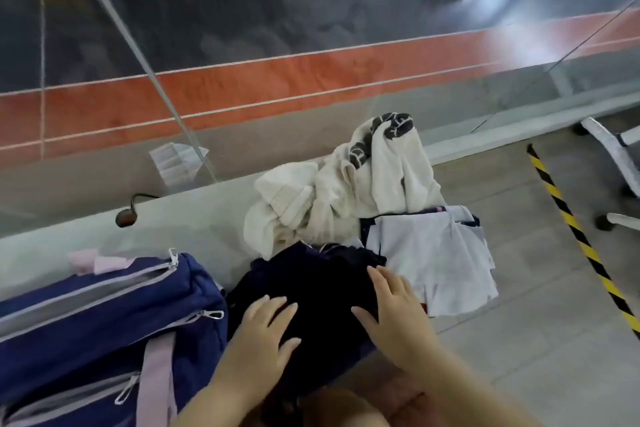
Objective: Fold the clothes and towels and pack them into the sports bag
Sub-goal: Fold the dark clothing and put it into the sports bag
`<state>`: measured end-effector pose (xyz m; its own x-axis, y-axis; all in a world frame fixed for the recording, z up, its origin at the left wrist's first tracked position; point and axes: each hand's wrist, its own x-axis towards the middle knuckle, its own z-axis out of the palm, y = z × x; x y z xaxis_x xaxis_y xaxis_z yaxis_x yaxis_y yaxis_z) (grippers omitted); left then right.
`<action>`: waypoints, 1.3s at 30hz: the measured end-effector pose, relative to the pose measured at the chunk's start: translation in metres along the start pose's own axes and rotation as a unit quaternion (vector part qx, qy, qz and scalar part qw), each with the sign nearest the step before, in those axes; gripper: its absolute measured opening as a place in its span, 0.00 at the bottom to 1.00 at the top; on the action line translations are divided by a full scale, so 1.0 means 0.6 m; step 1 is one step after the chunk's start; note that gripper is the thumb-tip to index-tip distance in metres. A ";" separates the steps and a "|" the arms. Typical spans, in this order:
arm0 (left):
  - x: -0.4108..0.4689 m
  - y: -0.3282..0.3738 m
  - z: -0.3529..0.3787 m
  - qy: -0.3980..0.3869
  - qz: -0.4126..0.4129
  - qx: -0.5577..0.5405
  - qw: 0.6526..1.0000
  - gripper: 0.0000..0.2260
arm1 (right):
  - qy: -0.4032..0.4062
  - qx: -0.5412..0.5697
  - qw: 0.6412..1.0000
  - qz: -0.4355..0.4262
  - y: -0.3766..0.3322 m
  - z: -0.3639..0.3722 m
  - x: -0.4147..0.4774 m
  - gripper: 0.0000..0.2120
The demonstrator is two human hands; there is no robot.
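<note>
A dark navy garment (322,291) lies on the floor in front of me. My left hand (263,333) rests flat on its near left part, fingers spread. My right hand (394,308) lies flat on its right side, fingers apart. Neither hand grips anything. A blue sports bag (104,319) with pink straps and grey zips sits to the left, touching the dark garment. Behind the garment is a crumpled cream towel or top with dark markings (346,191). A white garment (433,256) lies spread out to the right of it.
A glass wall (242,80) with a low grey sill runs behind the pile. Yellow-black hazard tape (575,236) crosses the floor on the right. White chair legs with castors (613,163) stand at far right. A small dark round object (126,217) sits on the sill.
</note>
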<state>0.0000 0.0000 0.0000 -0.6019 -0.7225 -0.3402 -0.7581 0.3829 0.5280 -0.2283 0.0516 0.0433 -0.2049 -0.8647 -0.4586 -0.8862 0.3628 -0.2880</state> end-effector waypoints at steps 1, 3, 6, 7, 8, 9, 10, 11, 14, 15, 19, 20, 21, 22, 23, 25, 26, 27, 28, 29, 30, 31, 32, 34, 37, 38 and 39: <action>0.014 -0.016 0.021 -0.003 0.037 0.021 0.999 0.28 | 0.007 -0.010 1.000 0.008 0.004 0.022 0.014 0.35; 0.040 -0.046 0.058 0.010 0.073 0.063 0.995 0.25 | 0.018 -0.034 0.999 0.025 0.012 0.068 0.038 0.39; 0.071 -0.080 0.091 0.035 0.104 0.094 0.990 0.22 | 0.015 -0.063 0.998 0.019 0.008 0.133 0.058 0.38; 0.073 -0.095 0.107 0.051 0.116 0.098 0.987 0.20 | 0.028 -0.072 0.997 0.012 0.009 0.152 0.064 0.37; 0.071 -0.107 0.114 0.056 0.121 0.100 0.986 0.20 | 0.046 -0.078 0.996 0.009 0.006 0.164 0.068 0.36; 0.072 -0.117 0.122 0.072 0.129 0.105 0.983 0.19 | 0.066 -0.078 0.995 0.004 0.004 0.173 0.072 0.35; 0.071 -0.124 0.121 0.079 0.129 0.100 0.983 0.19 | 0.089 -0.072 0.993 -0.005 0.004 0.183 0.077 0.34; 0.071 -0.134 0.125 0.096 0.140 0.097 0.981 0.19 | 0.100 -0.063 0.993 -0.014 0.002 0.192 0.080 0.34; 0.064 -0.161 0.128 0.144 0.159 0.100 0.972 0.19 | 0.132 -0.050 0.989 -0.035 -0.005 0.210 0.081 0.35; 0.063 -0.169 0.128 0.152 0.163 0.115 0.968 0.19 | 0.132 -0.046 0.989 -0.040 -0.008 0.214 0.078 0.35; 0.059 -0.174 0.128 0.146 0.164 0.122 0.968 0.27 | 0.140 -0.027 0.988 -0.051 -0.009 0.220 0.059 0.31; 0.061 -0.177 0.132 0.145 0.157 0.117 0.970 0.30 | 0.138 -0.016 0.989 -0.046 -0.003 0.220 0.058 0.30; 0.061 -0.177 0.134 0.143 0.150 0.119 0.971 0.31 | 0.132 -0.001 0.990 -0.039 0.004 0.219 0.058 0.29; 0.058 -0.173 0.135 0.146 0.149 0.129 0.969 0.31 | 0.126 0.019 0.991 -0.035 0.011 0.215 0.059 0.28; 0.054 -0.171 0.134 0.160 0.159 0.159 0.961 0.28 | 0.116 0.046 0.992 -0.036 0.016 0.210 0.062 0.27; 0.047 -0.170 0.136 0.180 0.157 0.238 0.942 0.22 | 0.091 0.106 0.990 -0.035 0.020 0.199 0.067 0.28; 0.043 -0.168 0.137 0.190 0.142 0.261 0.936 0.21 | 0.081 0.125 0.988 -0.032 0.019 0.194 0.067 0.29; 0.042 -0.167 0.138 0.185 0.128 0.270 0.936 0.20 | 0.073 0.131 0.988 -0.028 0.017 0.191 0.069 0.30; 0.038 -0.164 0.137 0.182 0.117 0.273 0.937 0.20 | 0.069 0.126 0.989 -0.027 0.014 0.188 0.068 0.31; 0.037 -0.164 0.137 0.179 0.111 0.272 0.939 0.20 | 0.067 0.111 0.991 -0.029 0.008 0.185 0.069 0.33; 0.036 -0.166 0.138 0.173 0.106 0.267 0.942 0.20 | 0.069 0.100 0.992 -0.033 0.002 0.182 0.070 0.35; 0.037 -0.168 0.139 0.167 0.100 0.265 0.944 0.20 | 0.069 0.096 0.992 -0.030 -0.002 0.181 0.074 0.38; 0.037 -0.169 0.139 0.156 0.091 0.256 0.950 0.20 | 0.067 0.101 0.992 -0.022 -0.005 0.179 0.080 0.43; 0.038 -0.173 0.139 0.144 0.085 0.216 0.962 0.22 | 0.054 0.121 0.991 0.018 -0.011 0.174 0.089 0.54; 0.039 -0.175 0.144 0.168 0.096 0.222 0.956 0.20 | 0.025 0.103 0.994 0.034 -0.009 0.167 0.099 0.40; 0.039 -0.175 0.144 0.173 0.099 0.228 0.953 0.20 | 0.017 0.105 0.994 0.025 -0.008 0.167 0.100 0.31; 0.038 -0.174 0.141 0.169 0.095 0.224 0.955 0.19 | 0.010 0.110 0.994 0.019 -0.009 0.167 0.100 0.25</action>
<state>0.0442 -0.0077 -0.1287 -0.6804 -0.7317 0.0399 -0.7208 0.6781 0.1437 -0.1940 0.0323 -0.0672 -0.2467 -0.8551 -0.4560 -0.7657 0.4604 -0.4491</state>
